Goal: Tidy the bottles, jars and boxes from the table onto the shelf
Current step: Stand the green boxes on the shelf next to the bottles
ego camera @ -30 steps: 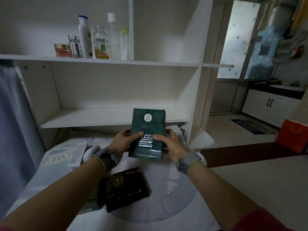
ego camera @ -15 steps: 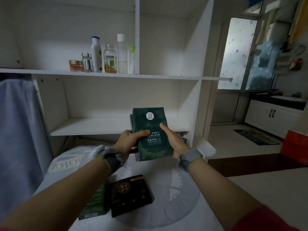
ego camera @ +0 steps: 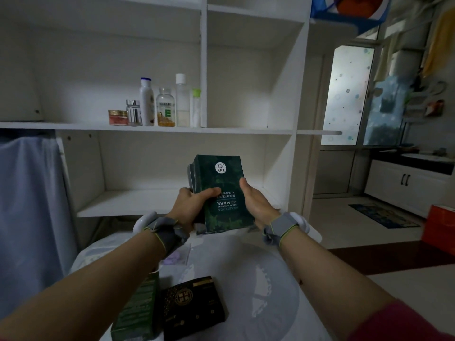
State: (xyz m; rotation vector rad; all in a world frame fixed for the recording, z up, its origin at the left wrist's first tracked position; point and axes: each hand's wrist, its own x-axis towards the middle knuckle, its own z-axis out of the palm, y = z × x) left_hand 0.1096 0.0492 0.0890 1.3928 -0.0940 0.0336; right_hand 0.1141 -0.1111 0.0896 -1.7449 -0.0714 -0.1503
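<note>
A dark green mask box (ego camera: 221, 190) is held upright in front of the lower shelf board (ego camera: 138, 203), its label upside down. My left hand (ego camera: 192, 205) grips its left edge with the thumb across the front. My right hand (ego camera: 253, 205) holds the right edge, thumb on the front. On the table (ego camera: 246, 267) below lie a black box with gold print (ego camera: 193, 307) and a green box (ego camera: 138, 313). The upper shelf (ego camera: 73, 125) carries a red jar (ego camera: 118, 117), a silver-capped jar (ego camera: 134, 112) and several bottles (ego camera: 166, 107).
A vertical divider (ego camera: 203, 60) splits the upper shelf; the compartment to its right holds nothing. A blue cloth (ego camera: 32, 198) hangs at the left. A small purple item in a clear bag (ego camera: 174, 257) lies on the table. An orange box (ego camera: 440, 232) stands on the floor at right.
Both hands have lifted the green mask box higher, away from the table and toward the shelf. The view has tilted up, showing more of the upper shelving.
</note>
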